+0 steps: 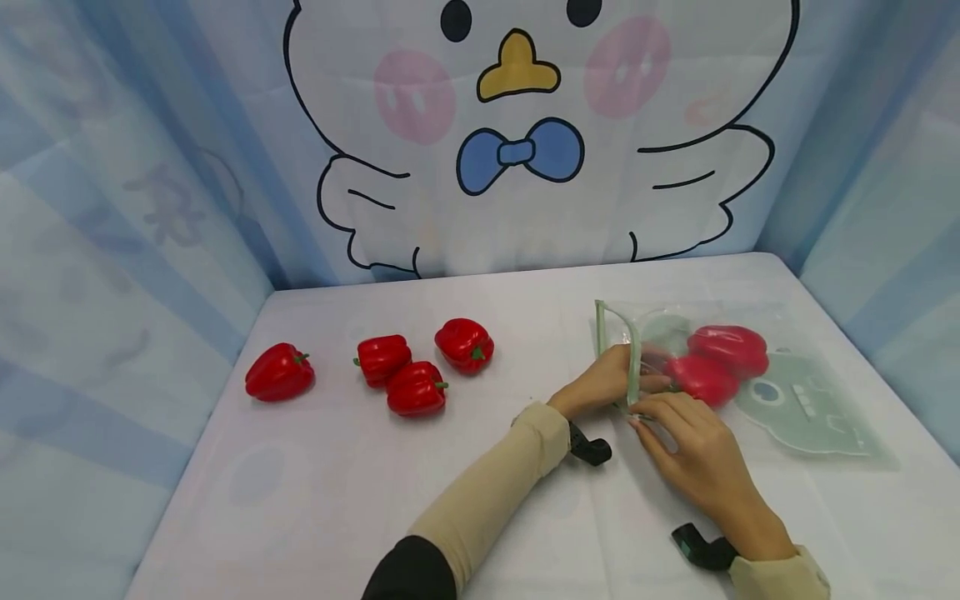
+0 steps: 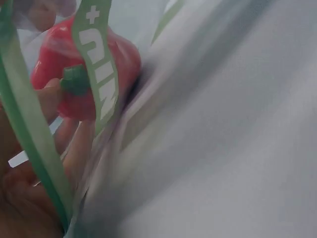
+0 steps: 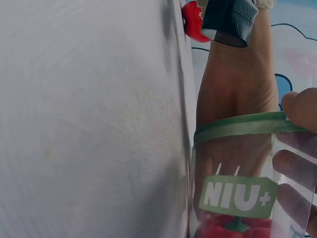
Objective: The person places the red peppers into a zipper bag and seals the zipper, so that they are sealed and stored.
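A clear zip bag (image 1: pixel 813 329) with green trim lies at the table's right, its mouth facing left. Inside are two red bell peppers (image 1: pixel 727 350), seen through the plastic. My left hand (image 1: pixel 633 375) reaches through the mouth, its fingers extended to the nearer pepper. In the left wrist view those fingers lie against that pepper (image 2: pixel 126 57), by its green stem (image 2: pixel 75 80). My right hand (image 1: pixel 697 454) pinches the bag's green rim (image 3: pixel 237 126) at the near side of the opening, with the thumb (image 3: pixel 302 109) over the edge.
Several more red bell peppers lie at the table's left: one alone (image 1: pixel 280 372), two touching (image 1: pixel 416 389), and another just right of them (image 1: pixel 464 345). Printed curtains (image 1: pixel 517 225) stand behind and beside the white table (image 1: pixel 300 500). Dark wrist cameras (image 1: pixel 705 550) sit below the hands.
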A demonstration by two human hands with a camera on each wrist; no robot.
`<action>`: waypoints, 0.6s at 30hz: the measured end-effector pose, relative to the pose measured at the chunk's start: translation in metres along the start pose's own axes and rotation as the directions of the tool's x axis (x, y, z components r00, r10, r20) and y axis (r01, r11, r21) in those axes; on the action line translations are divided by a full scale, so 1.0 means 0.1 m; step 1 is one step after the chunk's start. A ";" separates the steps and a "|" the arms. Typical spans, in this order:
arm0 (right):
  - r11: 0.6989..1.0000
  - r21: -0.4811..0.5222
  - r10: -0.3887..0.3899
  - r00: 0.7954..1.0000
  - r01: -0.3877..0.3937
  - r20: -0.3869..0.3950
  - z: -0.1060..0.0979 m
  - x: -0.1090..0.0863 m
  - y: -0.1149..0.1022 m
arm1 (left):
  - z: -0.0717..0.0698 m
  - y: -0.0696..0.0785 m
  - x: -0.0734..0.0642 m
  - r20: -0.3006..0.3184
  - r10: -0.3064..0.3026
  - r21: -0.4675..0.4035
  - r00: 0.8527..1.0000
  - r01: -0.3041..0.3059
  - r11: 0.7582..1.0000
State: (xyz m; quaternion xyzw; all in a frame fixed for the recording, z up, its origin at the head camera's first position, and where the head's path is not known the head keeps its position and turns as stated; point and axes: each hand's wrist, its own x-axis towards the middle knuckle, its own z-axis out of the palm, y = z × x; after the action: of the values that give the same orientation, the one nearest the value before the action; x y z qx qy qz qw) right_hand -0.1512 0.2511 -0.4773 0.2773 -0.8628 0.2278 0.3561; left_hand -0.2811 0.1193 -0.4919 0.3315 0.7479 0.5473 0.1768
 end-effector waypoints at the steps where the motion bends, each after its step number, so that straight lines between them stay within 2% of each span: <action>1: 1.000 -0.003 0.012 1.000 -0.012 0.016 0.00 0.00 0.00 | -0.02 0.00 -0.01 -0.011 -0.005 0.009 1.000 0.005 1.000; 5: 0.998 -0.015 0.059 0.996 -0.058 0.073 -0.02 -0.01 -0.02 | -0.12 0.02 -0.08 -0.051 -0.045 0.065 0.998 0.048 0.997; 8: 0.998 -0.007 0.066 0.995 -0.065 0.073 -0.02 -0.01 -0.02 | -0.23 0.07 -0.18 -0.081 -0.069 0.105 0.994 0.078 0.991; 13: 0.999 -0.003 0.054 0.997 -0.054 0.049 0.01 0.00 -0.02 | -0.40 0.13 -0.37 -0.126 -0.072 0.125 0.989 0.088 0.988; 18: 0.998 -0.002 0.066 0.995 -0.066 0.077 0.00 0.00 -0.02 | -0.49 0.16 -0.52 -0.170 -0.069 0.129 0.983 0.092 0.987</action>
State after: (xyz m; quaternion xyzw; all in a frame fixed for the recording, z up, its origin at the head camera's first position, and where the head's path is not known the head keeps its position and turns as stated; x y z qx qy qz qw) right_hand -0.1499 0.2501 -0.4771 0.2574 -0.8845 0.2289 0.3147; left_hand -0.2700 0.0520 -0.4658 0.2659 0.8085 0.5128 0.1131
